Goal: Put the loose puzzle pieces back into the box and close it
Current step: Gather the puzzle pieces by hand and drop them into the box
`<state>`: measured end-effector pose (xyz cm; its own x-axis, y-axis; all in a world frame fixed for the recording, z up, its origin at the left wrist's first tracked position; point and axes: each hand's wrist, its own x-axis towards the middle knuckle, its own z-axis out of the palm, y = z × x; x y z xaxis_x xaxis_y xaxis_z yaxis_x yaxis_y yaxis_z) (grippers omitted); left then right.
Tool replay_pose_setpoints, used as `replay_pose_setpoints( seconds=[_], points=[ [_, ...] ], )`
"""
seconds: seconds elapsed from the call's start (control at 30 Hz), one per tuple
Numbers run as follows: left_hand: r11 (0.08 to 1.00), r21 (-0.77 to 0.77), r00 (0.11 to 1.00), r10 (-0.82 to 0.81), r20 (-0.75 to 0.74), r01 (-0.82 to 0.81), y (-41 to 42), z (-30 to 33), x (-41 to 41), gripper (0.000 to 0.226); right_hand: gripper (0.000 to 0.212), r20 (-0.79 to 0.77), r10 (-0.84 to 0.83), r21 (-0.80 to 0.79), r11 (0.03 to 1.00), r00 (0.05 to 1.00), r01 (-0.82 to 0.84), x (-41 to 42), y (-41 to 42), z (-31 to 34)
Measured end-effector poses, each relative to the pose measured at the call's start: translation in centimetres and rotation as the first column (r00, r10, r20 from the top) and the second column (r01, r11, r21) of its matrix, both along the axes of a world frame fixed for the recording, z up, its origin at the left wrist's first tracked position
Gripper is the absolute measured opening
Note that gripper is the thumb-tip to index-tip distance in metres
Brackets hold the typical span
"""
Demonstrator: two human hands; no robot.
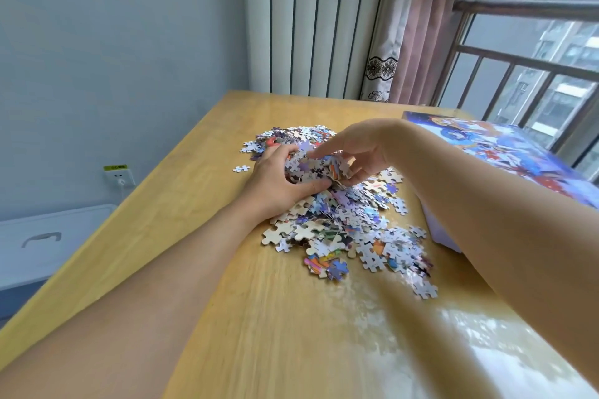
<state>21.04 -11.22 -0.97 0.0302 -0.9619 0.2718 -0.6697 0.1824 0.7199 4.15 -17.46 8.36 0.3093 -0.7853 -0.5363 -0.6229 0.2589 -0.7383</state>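
Observation:
A pile of loose puzzle pieces (350, 223) is spread over the middle of the wooden table (201, 204). My left hand (275, 178) and my right hand (359, 152) meet over the pile, fingers curled around a shared handful of pieces (316, 167) lifted slightly above the rest. The puzzle box (505, 152), with a blue printed picture on top, stands at the table's right side, partly behind my right forearm. Whether it stands ajar I cannot tell. One single piece (241, 168) lies apart, left of the pile.
A white storage bin (42, 243) with a handle sits on the floor left of the table. A wall socket (119, 175) is on the grey wall. Behind the table are a ribbed panel, a curtain (418, 48) and a barred window.

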Motion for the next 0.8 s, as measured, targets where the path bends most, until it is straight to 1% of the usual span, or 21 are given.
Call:
replay_pose_setpoints(
  seconds=[0.1, 0.17, 0.27, 0.3, 0.37, 0.47, 0.57, 0.63, 0.73, 0.8],
  points=[
    [1.000, 0.011, 1.000, -0.008, 0.015, 0.008, 0.1, 0.2, 0.0, 0.103, 0.062, -0.003, -0.002, -0.027, 1.000, 1.000, 0.001, 0.1, 0.3, 0.1],
    [0.999, 0.036, 0.999, -0.017, 0.037, 0.016, 0.3, 0.3, -0.1, 0.108, 0.069, -0.042, 0.040, -0.051, 0.998, 0.998, -0.043, 0.4, 0.7, 0.3],
    [0.997, 0.075, 0.998, -0.024, 0.052, 0.020, 0.6, 0.6, -0.3, 0.121, 0.088, -0.249, 0.120, -0.146, 0.976, 0.961, -0.159, 1.3, 1.6, 0.5],
    [0.997, 0.081, 0.998, -0.025, 0.053, 0.020, 0.6, 0.6, -0.3, 0.124, 0.090, -0.309, 0.113, -0.186, 0.966, 0.944, -0.177, 1.7, 1.8, 0.6],
    [0.996, 0.082, 0.998, -0.021, 0.057, 0.016, 0.6, 0.7, -0.4, 0.129, 0.092, -0.379, 0.078, -0.252, 0.950, 0.922, -0.184, 2.5, 2.1, 0.4],
    [0.996, 0.084, 0.998, -0.016, 0.061, 0.011, 0.6, 0.6, -0.3, 0.140, 0.088, -0.411, 0.035, -0.336, 0.923, 0.911, -0.187, 2.9, 2.6, 0.1],
    [0.997, 0.078, 0.998, 0.007, 0.065, -0.012, 0.3, 0.2, -0.1, 0.146, 0.075, -0.384, 0.022, -0.391, 0.902, 0.923, -0.185, 2.9, 3.4, 0.3],
    [0.997, 0.066, 0.998, 0.026, 0.056, -0.030, 0.1, 0.1, 0.0, 0.146, 0.067, -0.353, 0.000, -0.420, 0.893, 0.936, -0.159, 2.8, 3.9, 0.5],
    [0.998, 0.056, 0.998, 0.037, 0.046, -0.040, 0.1, 0.0, 0.0, 0.147, 0.067, -0.338, -0.010, -0.431, 0.891, 0.941, -0.145, 2.8, 4.3, 0.7],
    [0.998, 0.051, 0.999, 0.031, 0.039, -0.033, 0.0, -0.1, 0.0, 0.149, 0.068, -0.355, 0.000, -0.396, 0.906, 0.935, -0.150, 2.9, 4.5, 0.7]
  ],
)
